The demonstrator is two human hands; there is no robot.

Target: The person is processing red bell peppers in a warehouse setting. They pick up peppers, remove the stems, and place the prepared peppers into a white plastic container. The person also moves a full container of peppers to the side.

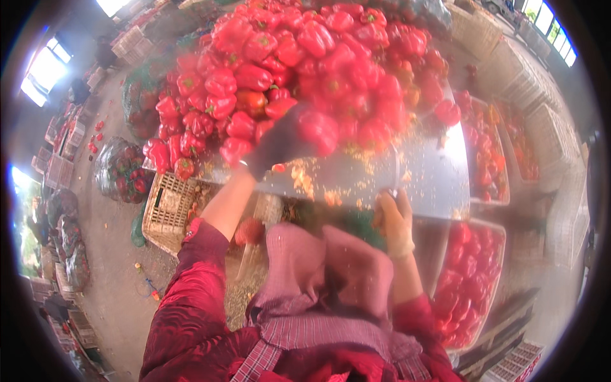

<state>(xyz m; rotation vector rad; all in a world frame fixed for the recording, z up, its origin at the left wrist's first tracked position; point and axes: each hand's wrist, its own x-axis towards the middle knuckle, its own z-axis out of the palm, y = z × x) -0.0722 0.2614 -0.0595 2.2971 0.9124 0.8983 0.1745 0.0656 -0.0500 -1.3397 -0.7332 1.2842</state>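
My left hand (279, 141), in a dark glove, is over the front of a large heap of red bell peppers (253, 76). Its fingers are around a red bell pepper (319, 133), partly blurred. My right hand (395, 217) wears a pale glove and grips a small knife (396, 164) at the table's near edge. The thin blade points away from me, and the handle is mostly hidden in the fist. Yellowish seeds and pepper scraps (303, 179) lie on the metal tabletop (429, 176) between the hands.
Crates of red peppers stand at my right, one near (470, 286) and one farther (484, 148). A slatted plastic crate (167, 210) is below the table's left end. Filled bags (121, 169) lie on the floor beyond it. Stacked pale crates (520, 76) line the far right.
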